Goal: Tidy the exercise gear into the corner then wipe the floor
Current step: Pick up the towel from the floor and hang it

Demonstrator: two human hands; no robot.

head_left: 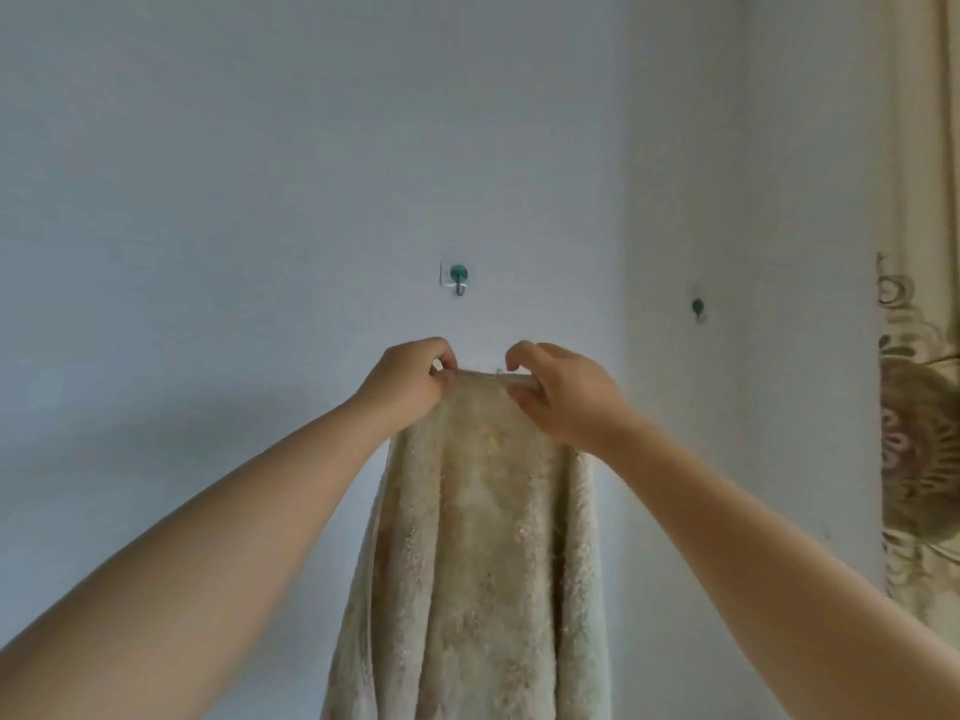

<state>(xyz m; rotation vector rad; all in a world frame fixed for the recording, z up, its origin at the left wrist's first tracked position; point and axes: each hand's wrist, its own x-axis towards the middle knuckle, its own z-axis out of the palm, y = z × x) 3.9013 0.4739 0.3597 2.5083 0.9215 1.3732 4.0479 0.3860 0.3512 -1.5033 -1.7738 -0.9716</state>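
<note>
Left hand (410, 379) and right hand (556, 392), each grip pinched on the top edge of a beige towel (478, 537), hanging below a green wall hook (458, 277), patterned curtain (919, 407) at right

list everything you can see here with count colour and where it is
towel: one, cream and worn, hanging down the centre in front of the wall, top edge pinched by both hands
wall hooks: two, teal knobs; one just above the hands, one further right, both bare
wall: one, pale blue-grey, fills the background
curtain: one, beige with a floral pattern, along the right edge
left hand: one, bare, gripping the towel's top edge on the left
right hand: one, bare, gripping the top edge on the right
</note>
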